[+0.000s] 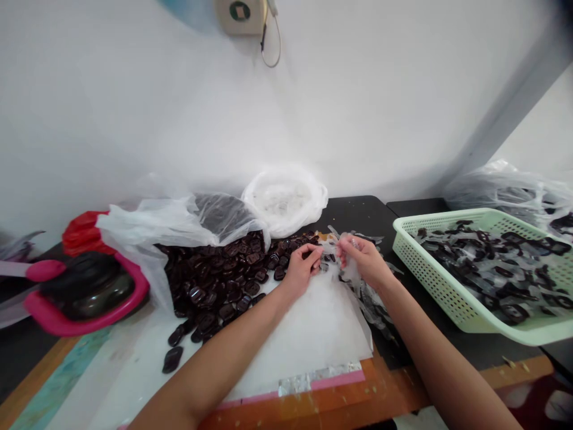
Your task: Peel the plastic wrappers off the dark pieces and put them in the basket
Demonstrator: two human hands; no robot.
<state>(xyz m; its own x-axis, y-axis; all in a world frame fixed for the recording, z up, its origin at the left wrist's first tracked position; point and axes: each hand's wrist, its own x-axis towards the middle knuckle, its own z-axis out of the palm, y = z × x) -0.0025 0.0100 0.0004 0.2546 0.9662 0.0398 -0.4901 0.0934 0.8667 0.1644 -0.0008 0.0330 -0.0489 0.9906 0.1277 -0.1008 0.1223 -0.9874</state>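
Near the middle of the table, my left hand (pixel 303 270) is closed, thumb and fingertips pressed together; whatever they pinch is too small to make out. My right hand (pixel 363 260) is closed around some crumpled clear plastic (pixel 350 270), a short way to the right. Small dark pieces and translucent bits lie between the two hands. Left of my left hand spreads a heap of glossy dark brown, buckle-like pieces (pixel 224 275), spilling from a white plastic bag (pixel 147 224). Under my right wrist lies a pile of clear plastic with dark pieces (pixel 373 304).
A pale green basket (pixel 441 292) of dark pieces in clear plastic stands at right. Behind the heap sits a container lined with a white bag (pixel 286 203). At left are a pink-rimmed container (pixel 89 319) and a red bag (pixel 83 233). White sheeting (pixel 313 334) covers the table front.
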